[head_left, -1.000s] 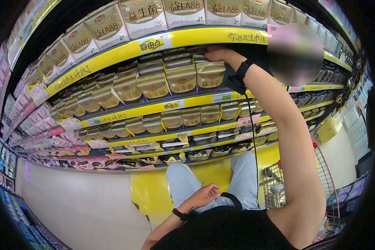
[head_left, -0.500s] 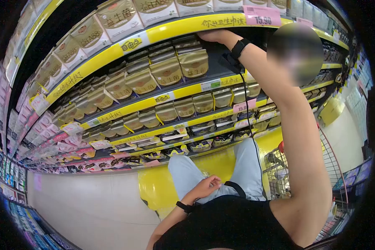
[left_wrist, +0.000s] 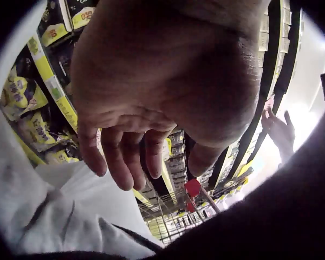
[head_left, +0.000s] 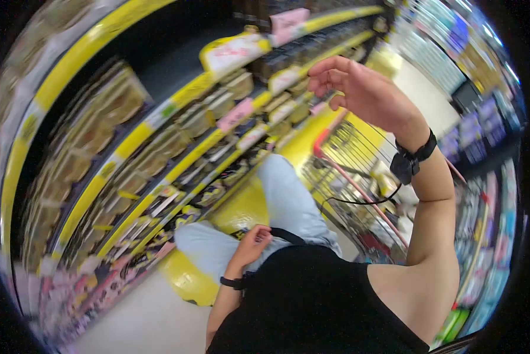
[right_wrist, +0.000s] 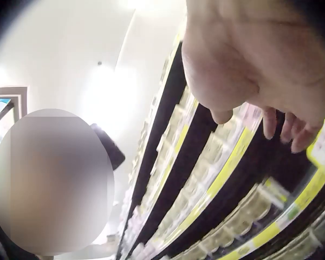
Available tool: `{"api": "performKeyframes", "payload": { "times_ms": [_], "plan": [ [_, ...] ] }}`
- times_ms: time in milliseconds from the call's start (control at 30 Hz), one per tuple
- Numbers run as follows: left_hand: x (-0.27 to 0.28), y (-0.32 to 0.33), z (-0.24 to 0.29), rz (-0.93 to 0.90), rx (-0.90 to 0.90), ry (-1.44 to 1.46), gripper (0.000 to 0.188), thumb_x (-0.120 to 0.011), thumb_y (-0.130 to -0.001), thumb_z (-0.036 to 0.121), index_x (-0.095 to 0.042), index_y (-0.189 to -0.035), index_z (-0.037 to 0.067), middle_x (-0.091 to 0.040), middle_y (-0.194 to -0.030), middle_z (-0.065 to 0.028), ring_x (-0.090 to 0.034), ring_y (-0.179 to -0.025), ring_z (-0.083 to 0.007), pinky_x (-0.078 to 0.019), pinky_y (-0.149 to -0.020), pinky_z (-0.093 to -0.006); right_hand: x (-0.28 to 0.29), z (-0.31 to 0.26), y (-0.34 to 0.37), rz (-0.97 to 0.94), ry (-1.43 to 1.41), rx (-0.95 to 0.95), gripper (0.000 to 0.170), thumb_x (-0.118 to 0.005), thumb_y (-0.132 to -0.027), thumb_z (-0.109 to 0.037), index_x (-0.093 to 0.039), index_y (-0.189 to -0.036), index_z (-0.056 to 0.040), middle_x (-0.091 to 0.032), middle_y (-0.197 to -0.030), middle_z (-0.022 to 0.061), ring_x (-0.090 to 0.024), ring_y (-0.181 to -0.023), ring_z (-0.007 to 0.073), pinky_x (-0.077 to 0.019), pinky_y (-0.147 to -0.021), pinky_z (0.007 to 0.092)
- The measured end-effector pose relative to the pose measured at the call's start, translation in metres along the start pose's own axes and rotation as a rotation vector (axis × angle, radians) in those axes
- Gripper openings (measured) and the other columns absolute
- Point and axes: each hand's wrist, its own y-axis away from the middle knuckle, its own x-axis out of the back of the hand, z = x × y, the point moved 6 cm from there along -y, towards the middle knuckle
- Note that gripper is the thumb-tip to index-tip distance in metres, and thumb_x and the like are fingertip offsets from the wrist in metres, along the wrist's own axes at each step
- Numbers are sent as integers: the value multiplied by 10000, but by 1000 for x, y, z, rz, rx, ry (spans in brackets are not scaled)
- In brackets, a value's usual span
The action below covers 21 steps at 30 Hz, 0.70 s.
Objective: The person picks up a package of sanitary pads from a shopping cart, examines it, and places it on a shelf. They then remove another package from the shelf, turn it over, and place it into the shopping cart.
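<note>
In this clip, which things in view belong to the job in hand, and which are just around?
Likely the job's:
right hand, raised, nothing visible in it
gold packs, shelved, blurred
shopping cart, perhaps, below that hand in the head view

Just around:
left hand, idle
pink price tags
purple goods, too blurred to name

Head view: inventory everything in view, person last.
Packs: many, gold, left shelves
Shelf edging: several, yellow, shelf fronts
Price tags: several, pink, white, shelf fronts
Cart: one, wire and red, person's right
Cart contents: uncountable, mostly pale, inside
Floor covering: uncountable, yellow, below shelves
Display goods: many, purple, far right
Cable: one, black, right wrist
Wristbands: two, black, both wrists
Trousers: one pair, light blue, legs
Top: one, black, torso
Left hand: one, bare, lap
Right hand: one, bare, raised
</note>
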Motion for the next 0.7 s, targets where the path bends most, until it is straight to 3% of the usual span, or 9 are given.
{"api": "performKeyframes", "payload": {
  "times_ms": [67, 267, 333, 400, 433, 500, 533, 667, 700],
  "plan": [
    [-6, -10, -10, -58, 40, 32, 238, -671, -956, 158, -611, -1159, 48, -632, -961, -13, -588, -871, -107, -491, -798, -275, 45, 11, 52, -109, -101, -84, 531, -429, -1044, -488, -532, -1281, -23, -640, -1110, 76, -593, -1008, 137, -450, -775, 236],
    [-28, -42, -16, -218, 136, 124, 226, -667, -954, 142, -610, -1142, 30, -628, -956, -15, -577, -882, -97, -479, -809, -267, 150, 139, 192, 523, 271, -592, 389, -511, -1033, -386, -648, -1098, -27, -681, -982, 63, -666, -896, 131, -519, -747, 267],
    [-34, -53, -5, -265, 111, 72, 226, -666, -954, 147, -610, -1140, 30, -631, -961, -20, -583, -887, -102, -481, -809, -271, 178, 204, 235, 570, 414, -812, 418, -523, -1018, -397, -645, -1136, -14, -695, -1001, 96, -679, -922, 183, -543, -815, 339],
    [-31, -55, 2, -279, 115, 27, 228, -666, -954, 151, -611, -1140, 31, -635, -967, -25, -589, -893, -107, -483, -806, -273, 200, 305, 264, 399, 906, -987, 574, -598, -951, -475, -595, -1253, 13, -667, -1145, 195, -656, -1053, 298, -521, -927, 436],
    [-32, -60, 5, -274, 116, 15, 229, -666, -954, 153, -611, -1140, 31, -637, -970, -28, -592, -897, -110, -484, -805, -274, 194, 355, 276, 424, 999, -857, 679, -626, -914, -506, -527, -1329, 22, -619, -1218, 250, -620, -1111, 357, -494, -969, 459],
    [-32, -66, 16, -258, 104, -21, 225, -654, -962, 146, -603, -1149, 31, -634, -986, -26, -592, -902, -109, -485, -806, -266, 158, 393, 274, 422, 980, -890, 875, -669, -855, -545, -386, -1448, 32, -539, -1311, 332, -547, -1205, 450, -445, -1035, 492],
    [-32, -64, 24, -251, 97, -48, 220, -641, -970, 136, -596, -1158, 31, -629, -999, -21, -588, -904, -104, -485, -809, -259, 143, 393, 265, 393, 865, -1058, 958, -684, -832, -553, -313, -1491, 34, -506, -1332, 358, -511, -1242, 484, -422, -1059, 502],
    [-20, -54, 0, -118, 98, 116, 206, -643, -964, 126, -601, -1141, 28, -641, -993, -41, -606, -914, -123, -493, -822, -273, 168, 404, 268, 646, 305, -934, 739, -777, -832, -256, -361, -1387, -3, -637, -1039, 227, -684, -856, 257, -575, -708, 355],
    [-18, -49, -5, -77, 129, 185, 194, -633, -970, 117, -597, -1137, 26, -641, -997, -38, -607, -919, -121, -494, -830, -272, 162, 383, 259, 736, 224, -914, 654, -771, -835, -133, -350, -1314, 14, -621, -954, 147, -635, -698, 156, -535, -558, 276]
  ]
}}
